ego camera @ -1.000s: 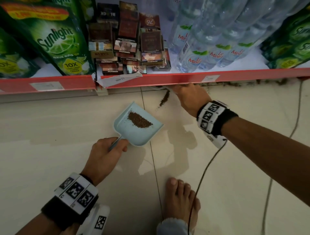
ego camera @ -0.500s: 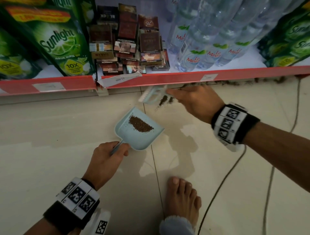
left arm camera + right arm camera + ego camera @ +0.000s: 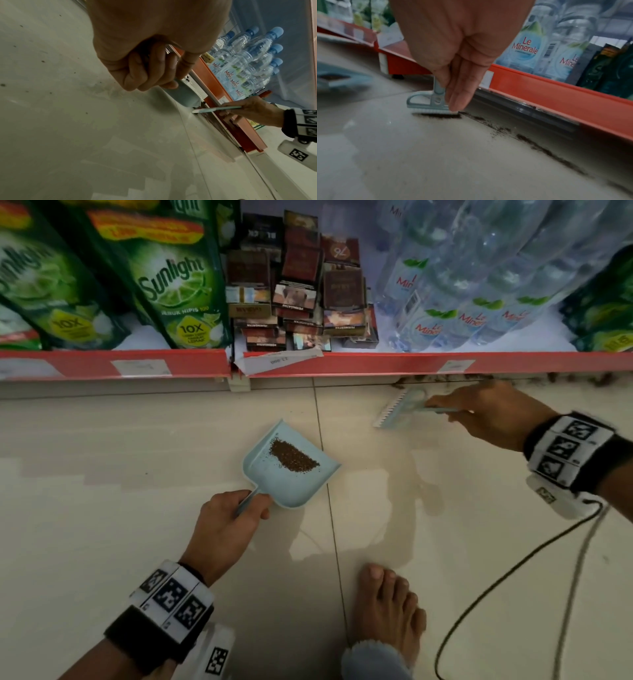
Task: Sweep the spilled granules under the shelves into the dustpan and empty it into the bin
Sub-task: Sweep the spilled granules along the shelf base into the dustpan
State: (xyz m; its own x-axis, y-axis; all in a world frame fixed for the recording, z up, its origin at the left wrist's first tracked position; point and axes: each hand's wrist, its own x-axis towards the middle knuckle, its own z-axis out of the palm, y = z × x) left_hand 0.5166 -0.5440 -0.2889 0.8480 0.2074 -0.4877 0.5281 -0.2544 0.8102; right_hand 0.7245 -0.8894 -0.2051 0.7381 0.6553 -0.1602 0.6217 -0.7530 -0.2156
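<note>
Pale glossy floor tiles (image 3: 137, 474) run up to a red-edged bottom shelf (image 3: 342, 368) stocked with goods. Spilled granules (image 3: 539, 147) lie as a dark, thin band along the foot of the shelf, long axis parallel to the shelf edge, trailing off to the right of the brush. Right hand (image 3: 493, 416) pinches the handle of a small pale-blue brush (image 3: 400, 409) between thumb and pressed-together fingers; in the right wrist view the bristles (image 3: 435, 111) touch the floor with a short dark clump of granules gathered against them. Left hand (image 3: 226, 525) is curled round the handle of the pale-blue dustpan (image 3: 291, 470), which sits on the floor left of the brush and apart from it, mouth facing the shelf, with a brown heap (image 3: 293, 458) already inside. Judgement: the right hand is the nearer to the remaining band; the coming stroke needs to run leftward along the shelf line toward the dustpan mouth, and the pan probably has to close the gap first. No bin in view. Legible writing: "Sunlight" with "JERUK NIPIS 100" and "10X" on green pouches (image 3: 171, 285); "Le Minerale" on water bottles (image 3: 524, 46); "76" on one of the stacked cigarette packs (image 3: 339, 251), others too small to read; shelf price tag illegible.
</note>
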